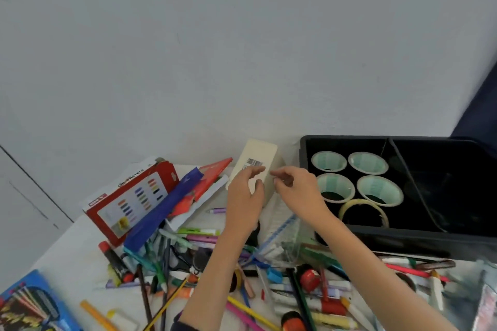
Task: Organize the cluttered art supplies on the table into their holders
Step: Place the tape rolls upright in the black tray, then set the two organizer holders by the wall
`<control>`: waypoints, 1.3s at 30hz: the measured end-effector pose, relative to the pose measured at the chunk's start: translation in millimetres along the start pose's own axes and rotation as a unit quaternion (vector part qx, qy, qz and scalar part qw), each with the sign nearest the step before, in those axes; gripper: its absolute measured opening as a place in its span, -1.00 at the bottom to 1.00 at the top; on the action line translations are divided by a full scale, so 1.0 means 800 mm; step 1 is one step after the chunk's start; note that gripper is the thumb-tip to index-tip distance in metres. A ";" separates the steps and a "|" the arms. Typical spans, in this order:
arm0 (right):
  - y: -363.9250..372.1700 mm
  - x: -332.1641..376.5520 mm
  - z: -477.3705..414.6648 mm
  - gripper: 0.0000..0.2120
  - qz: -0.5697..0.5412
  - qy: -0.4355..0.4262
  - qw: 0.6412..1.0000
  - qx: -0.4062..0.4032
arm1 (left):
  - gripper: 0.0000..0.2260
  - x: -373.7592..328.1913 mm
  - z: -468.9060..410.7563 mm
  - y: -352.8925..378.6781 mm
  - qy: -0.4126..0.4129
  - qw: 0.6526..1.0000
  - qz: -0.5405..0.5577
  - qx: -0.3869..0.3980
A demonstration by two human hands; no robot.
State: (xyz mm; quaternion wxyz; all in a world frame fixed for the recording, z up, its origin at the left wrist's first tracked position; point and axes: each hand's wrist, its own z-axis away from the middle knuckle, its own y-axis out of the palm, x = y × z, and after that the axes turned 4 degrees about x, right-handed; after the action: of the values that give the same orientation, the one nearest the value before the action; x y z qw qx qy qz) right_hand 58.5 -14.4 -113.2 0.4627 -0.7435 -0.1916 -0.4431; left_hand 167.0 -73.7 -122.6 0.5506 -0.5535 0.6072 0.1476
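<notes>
**Both hands at the cream box, far side of the table**

We see the left hand [246, 193] holding a cream box [262, 153] at the far edge of the table [70, 250], close to the wall [242, 48]. Its fingers are curled over the box's near face, just under a barcode label, and the box leans a little to the right.

The right hand [297, 188] hovers just right of the box. Its fingers are curled and the thumb and forefinger are drawn close together. We cannot tell whether they pinch anything.

To the right stands a black bin [403, 239], where four tape rolls [368, 162] sit in a square at its left end. A thinner yellow roll [347, 208] leans on their near side.

Left of the hands, a red pastel box [129, 201] lies tilted, with a blue wrapper [161, 209] across its right edge.

Under the forearms, a clear zip bag [285, 236] lies on a loose heap of markers and pencils [322, 303] that covers the near half of the table. A blue pack [27, 301] lies at the near left corner.
</notes>
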 end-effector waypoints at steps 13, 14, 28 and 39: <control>0.092 -0.029 -0.046 -0.75 -0.138 0.236 0.961 -0.032 | -0.30 0.084 -0.049 -0.005 -0.032 0.987 -0.144 0.063; 0.093 -0.030 -0.047 -0.76 -0.147 0.241 0.958 -0.044 | -0.27 0.087 -0.051 -0.004 -0.036 0.986 -0.153 0.055; 0.073 -0.031 -0.054 -0.62 -0.240 0.246 0.933 -0.109 | -0.33 0.073 -0.070 -0.030 -0.046 0.990 -0.131 -0.013; 0.062 -0.008 -0.055 -0.76 -0.426 0.183 0.885 -0.030 | -0.56 0.039 -0.066 -0.077 -0.199 0.922 0.329 0.042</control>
State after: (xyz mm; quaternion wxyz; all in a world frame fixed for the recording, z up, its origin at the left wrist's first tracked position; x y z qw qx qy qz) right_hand 68.7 -75.9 -136.5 0.2341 -0.5092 -0.3883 -0.7315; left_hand 198.4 -152.6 -103.7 0.6032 -0.2577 0.6390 0.4019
